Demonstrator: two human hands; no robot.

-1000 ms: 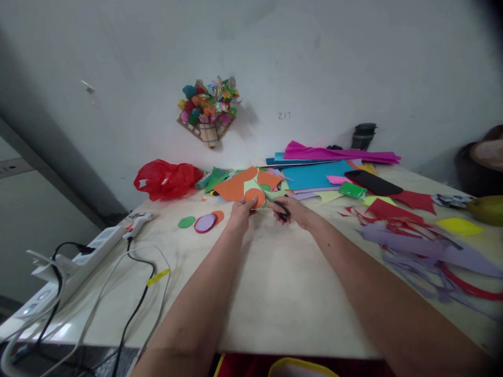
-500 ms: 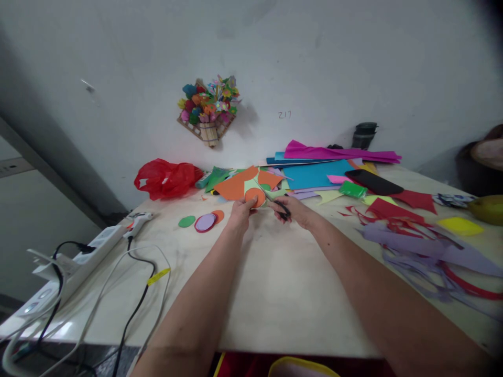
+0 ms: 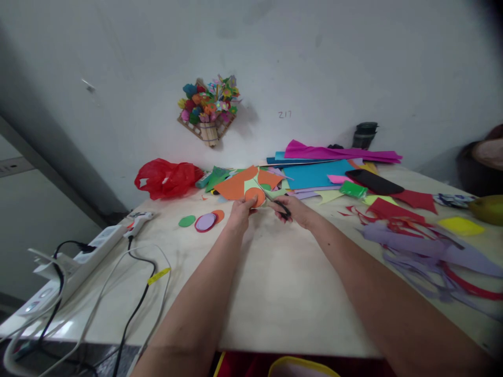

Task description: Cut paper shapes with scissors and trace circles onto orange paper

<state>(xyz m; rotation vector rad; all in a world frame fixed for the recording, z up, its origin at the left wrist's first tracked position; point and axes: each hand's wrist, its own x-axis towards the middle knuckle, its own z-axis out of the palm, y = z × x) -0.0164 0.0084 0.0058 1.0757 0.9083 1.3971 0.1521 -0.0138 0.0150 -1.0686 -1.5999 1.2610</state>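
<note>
My left hand (image 3: 242,212) pinches an orange paper circle (image 3: 255,197) laid over a pale green piece of paper (image 3: 250,185). In my right hand (image 3: 293,209) is a pair of scissors (image 3: 283,210) with black handles, its blades reaching to the pale green paper beside the circle. Just behind them lie orange paper scraps (image 3: 231,184). Left of my left hand, cut circles rest on the table: a green circle (image 3: 187,221), and a lilac circle (image 3: 206,222) stacked over red and orange ones.
A white power strip (image 3: 94,251) with loose cables lies at the left. A red plastic bag (image 3: 168,179) sits at the back left. Coloured sheets (image 3: 314,175), a black phone (image 3: 374,181) and lilac and red scraps (image 3: 420,246) cover the right. A person is partly visible at the right edge.
Almost nothing differs. The scissors have shifted very slightly at the pale green paper, while my left hand keeps the same hold.
</note>
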